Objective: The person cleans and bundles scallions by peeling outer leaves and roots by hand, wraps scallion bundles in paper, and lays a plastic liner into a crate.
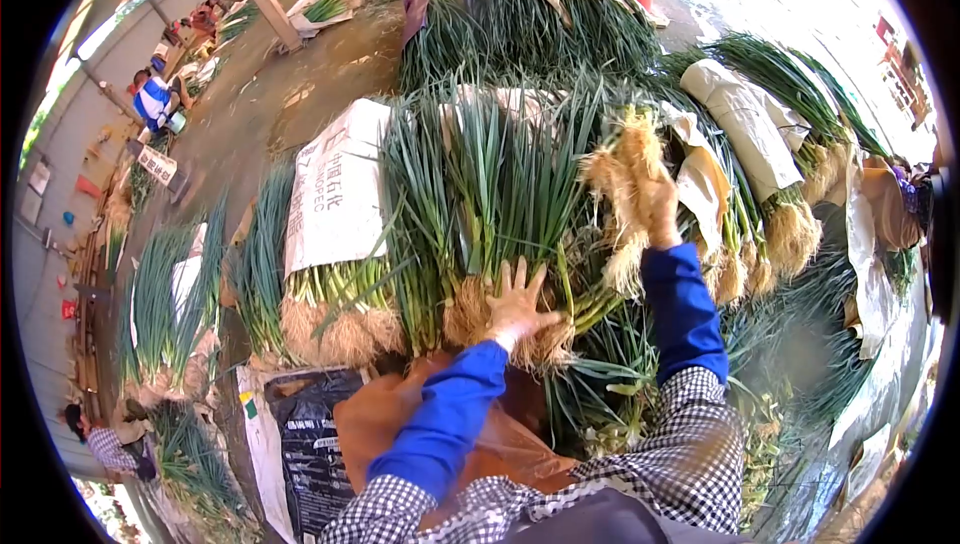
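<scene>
So, using the white printed sack (337, 179) (just one of those with SINOPEC on it) as the reference point. The left hand (520, 304) is right of the sack and a bit lower, fingers splayed wide, palm down on the root ends of the big heap of green onions (490, 184). It's not gripping anything, just lying flat on them. That heap sits directly to the right of the sack, leaves pointing away from the person, roots toward them.

The right hand (660, 209) is further right, about level with the sack, clenched round a rooty bunch (625, 179). That's one bunch; the stalks in it are too jumbled to count. Pale roots stick out above and below the fist.

Two blue sleeves, by the way: the left sleeve (445, 414) below and right of the sack, the right sleeve (685, 314) well over to its right.

Other counts: one root-ended bundle (340, 334) pokes out from under the sack. Two more leafy bundles to its left, the near bundle (262, 254) just beside it and the far bundle (165, 294) well apart. One black bag (315, 454) with white print below it, next to a brown sheet (380, 424). Two people I can make out clearly, both left of the sack: a person in blue and white (155, 99) up top and a person in checks (108, 446) lower down. Further up it's too small to count.
</scene>
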Demonstrator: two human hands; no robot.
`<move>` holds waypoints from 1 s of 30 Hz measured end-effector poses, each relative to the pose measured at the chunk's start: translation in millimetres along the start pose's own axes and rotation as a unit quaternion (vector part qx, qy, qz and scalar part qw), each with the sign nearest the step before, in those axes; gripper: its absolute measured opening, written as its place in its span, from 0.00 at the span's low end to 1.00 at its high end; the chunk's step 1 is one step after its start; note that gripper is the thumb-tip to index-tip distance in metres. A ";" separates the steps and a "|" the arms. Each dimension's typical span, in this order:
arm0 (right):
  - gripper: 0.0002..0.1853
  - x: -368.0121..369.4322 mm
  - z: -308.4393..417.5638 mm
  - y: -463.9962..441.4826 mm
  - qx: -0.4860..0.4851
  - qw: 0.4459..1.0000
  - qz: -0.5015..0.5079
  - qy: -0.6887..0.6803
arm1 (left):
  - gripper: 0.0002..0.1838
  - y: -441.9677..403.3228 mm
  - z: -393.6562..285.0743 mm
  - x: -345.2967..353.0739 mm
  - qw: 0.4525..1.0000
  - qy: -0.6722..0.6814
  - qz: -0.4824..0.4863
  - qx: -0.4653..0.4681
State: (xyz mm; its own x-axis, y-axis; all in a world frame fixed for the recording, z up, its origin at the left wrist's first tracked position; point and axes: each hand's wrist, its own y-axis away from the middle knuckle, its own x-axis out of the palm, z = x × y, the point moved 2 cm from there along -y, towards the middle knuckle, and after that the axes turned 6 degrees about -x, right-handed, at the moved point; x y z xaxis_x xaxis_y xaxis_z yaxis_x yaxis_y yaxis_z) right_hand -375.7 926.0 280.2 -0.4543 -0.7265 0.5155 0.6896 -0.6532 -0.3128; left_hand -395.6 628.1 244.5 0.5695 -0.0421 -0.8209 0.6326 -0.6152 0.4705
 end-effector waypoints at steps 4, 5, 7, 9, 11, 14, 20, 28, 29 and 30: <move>0.22 56.8 -51.5 119.5 0.022 0.971 0.080 0.223 | 0.41 -20.1 56.7 8.4 0.929 0.347 -0.003 0.125; 0.22 68.8 -61.6 156.8 0.032 0.949 0.101 0.298 | 0.38 -23.5 74.5 6.9 0.850 0.509 0.038 0.130; 0.23 104.6 -51.4 199.4 0.012 0.865 0.193 0.463 | 0.34 10.5 86.6 -18.6 0.663 0.748 0.034 0.015; 0.24 121.8 -28.2 230.2 -0.128 0.781 0.290 0.538 | 0.34 39.6 90.9 -16.5 0.632 0.768 -0.092 -0.034; 0.29 102.5 -11.4 247.4 -0.012 0.883 0.198 0.425 | 0.35 40.1 95.5 -15.4 0.642 0.752 -0.149 -0.014; 0.38 17.6 12.8 269.8 0.027 0.795 0.054 0.604 | 0.42 57.6 71.9 -15.8 0.854 0.323 -0.390 0.122; 0.13 -76.8 21.3 422.3 0.136 0.566 0.442 0.683 | 0.42 60.5 38.0 4.0 0.982 0.003 -0.190 -0.012; 0.16 -143.0 69.5 449.2 0.379 0.345 0.482 0.711 | 0.40 33.2 91.2 24.4 0.967 0.067 -0.230 0.089; 0.27 -114.2 68.8 419.1 0.473 0.335 0.509 0.636 | 0.39 37.2 90.9 21.4 0.960 0.065 -0.255 0.098; 0.35 -96.8 63.3 394.2 0.493 0.376 0.531 0.578 | 0.38 40.5 91.2 17.8 0.952 0.063 -0.280 0.108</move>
State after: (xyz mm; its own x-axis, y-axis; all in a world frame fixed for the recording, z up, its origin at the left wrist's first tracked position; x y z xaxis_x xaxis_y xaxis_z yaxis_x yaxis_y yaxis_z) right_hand -24.2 752.4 157.5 0.8233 -0.4460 -0.3509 0.4427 0.1179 0.8889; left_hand -407.7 530.6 219.4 0.2419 0.4266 -0.8715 0.7401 -0.6620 -0.1186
